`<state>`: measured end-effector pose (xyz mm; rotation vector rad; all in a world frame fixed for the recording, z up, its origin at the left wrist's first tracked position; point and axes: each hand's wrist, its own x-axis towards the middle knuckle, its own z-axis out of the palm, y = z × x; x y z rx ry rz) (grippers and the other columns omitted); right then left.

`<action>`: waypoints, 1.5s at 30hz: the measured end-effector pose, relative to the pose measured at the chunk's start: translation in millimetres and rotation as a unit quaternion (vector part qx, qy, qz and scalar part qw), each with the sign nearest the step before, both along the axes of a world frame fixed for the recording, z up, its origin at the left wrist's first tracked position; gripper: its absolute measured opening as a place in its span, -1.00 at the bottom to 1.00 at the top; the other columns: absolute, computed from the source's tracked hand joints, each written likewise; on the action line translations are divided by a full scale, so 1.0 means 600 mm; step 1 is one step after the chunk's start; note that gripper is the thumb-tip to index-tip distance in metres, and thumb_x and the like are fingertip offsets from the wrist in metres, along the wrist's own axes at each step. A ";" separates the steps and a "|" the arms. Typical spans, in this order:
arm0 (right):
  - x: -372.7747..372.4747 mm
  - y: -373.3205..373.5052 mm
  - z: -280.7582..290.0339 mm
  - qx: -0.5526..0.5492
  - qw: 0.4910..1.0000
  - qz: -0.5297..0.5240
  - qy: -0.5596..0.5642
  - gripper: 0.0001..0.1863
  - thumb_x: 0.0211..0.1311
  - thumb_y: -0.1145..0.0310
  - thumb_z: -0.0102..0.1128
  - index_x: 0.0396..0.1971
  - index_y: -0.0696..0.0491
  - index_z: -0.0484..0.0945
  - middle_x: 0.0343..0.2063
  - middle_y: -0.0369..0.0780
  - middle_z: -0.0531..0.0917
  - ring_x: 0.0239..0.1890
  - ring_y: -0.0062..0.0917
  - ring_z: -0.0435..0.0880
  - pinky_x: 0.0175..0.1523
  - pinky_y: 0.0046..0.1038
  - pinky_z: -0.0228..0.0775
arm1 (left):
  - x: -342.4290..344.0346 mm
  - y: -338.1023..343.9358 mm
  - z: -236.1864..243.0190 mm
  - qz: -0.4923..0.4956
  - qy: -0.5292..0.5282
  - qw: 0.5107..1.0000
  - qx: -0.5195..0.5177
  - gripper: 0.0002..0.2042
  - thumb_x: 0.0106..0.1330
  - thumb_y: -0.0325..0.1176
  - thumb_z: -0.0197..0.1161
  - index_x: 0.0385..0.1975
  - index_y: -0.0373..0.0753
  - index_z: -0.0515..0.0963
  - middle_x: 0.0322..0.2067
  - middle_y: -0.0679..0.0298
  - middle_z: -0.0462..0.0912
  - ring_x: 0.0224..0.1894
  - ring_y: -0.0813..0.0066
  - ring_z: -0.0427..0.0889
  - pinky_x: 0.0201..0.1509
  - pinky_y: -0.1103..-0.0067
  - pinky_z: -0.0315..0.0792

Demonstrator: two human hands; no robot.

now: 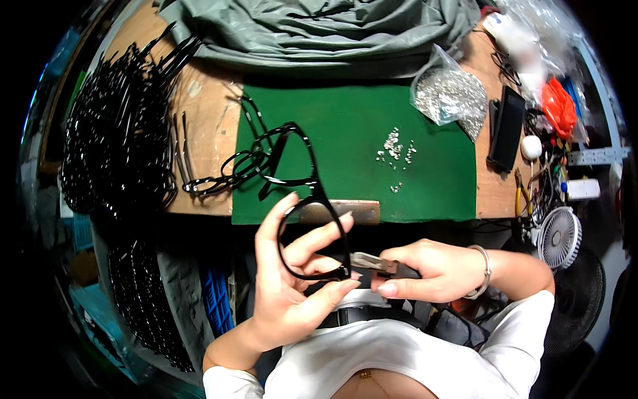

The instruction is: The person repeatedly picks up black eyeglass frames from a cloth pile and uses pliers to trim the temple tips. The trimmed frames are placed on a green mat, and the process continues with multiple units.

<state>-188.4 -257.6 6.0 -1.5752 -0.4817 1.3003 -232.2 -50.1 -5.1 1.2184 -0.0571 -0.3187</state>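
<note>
Glossy black glasses frame (320,193) held up across the tabletop's (206,100) front edge

I have the left hand (282,292) curled round the lower rim of the frame, fingers passing through and behind the opening, thumb pressed near its outer end. The rims are smooth and rounded, joined by a thick bridge, and the frame is tilted on its side, its upper rim showing over the green mat (332,113). My right hand (428,269) is closed around a small tool (365,261) with a flat grey metal tip and a dark handle; the tip sits at the frame's outer end, though I can't tell whether it touches.

The mat is flat and matte, reaching the tabletop's front edge, where a worn metal plate (362,213) lies. Tiny glittering bits (393,145) are scattered on the mat's right half; a crinkled clear bag (442,93), full of similar sparkle, covers its back right corner. Along the tabletop's left edge I see a dense, shiny heap of black frames (119,133). Folded grey-green cloth (299,50) spreads along the back edge. Near the right edge are a smooth, oblong black case (508,130) and, towards the front right corner, yellow-handled pliers (518,196).
</note>
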 end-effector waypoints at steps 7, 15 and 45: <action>0.022 0.014 0.013 -0.017 0.996 0.072 -0.046 -0.54 0.18 0.07 -0.09 -0.39 0.27 0.40 -0.69 -0.06 0.48 -0.62 -0.32 0.49 -0.49 -0.39 0.31 | 0.000 -0.002 0.003 -0.007 0.016 1.000 0.019 -0.18 0.01 -0.72 0.11 0.16 -0.23 -0.33 0.04 -0.13 0.24 -0.21 0.42 0.55 -0.13 0.60 0.44; -0.004 0.024 -0.002 -0.113 0.949 0.031 -0.292 -0.76 -0.04 0.35 0.13 -0.55 0.24 0.36 -0.62 -0.02 0.51 -0.55 -0.18 0.54 -0.43 -0.30 0.39 | -0.004 -0.009 -0.008 0.002 0.001 1.000 0.031 -0.20 0.05 -0.73 0.07 0.17 -0.22 -0.34 0.04 -0.08 0.25 -0.11 0.30 0.51 -0.05 0.53 0.42; 0.031 -0.043 -0.141 -0.210 0.830 -0.148 -0.495 -0.78 -0.19 0.52 0.10 -0.45 0.14 0.34 -0.53 -0.13 0.43 -0.40 -0.27 0.45 -0.28 -0.34 0.28 | -0.053 -0.036 -0.058 -0.003 0.127 0.992 0.018 -0.25 0.01 -0.70 0.10 0.12 -0.20 -0.24 -0.11 -0.08 0.36 -0.18 0.35 0.51 -0.05 0.52 0.35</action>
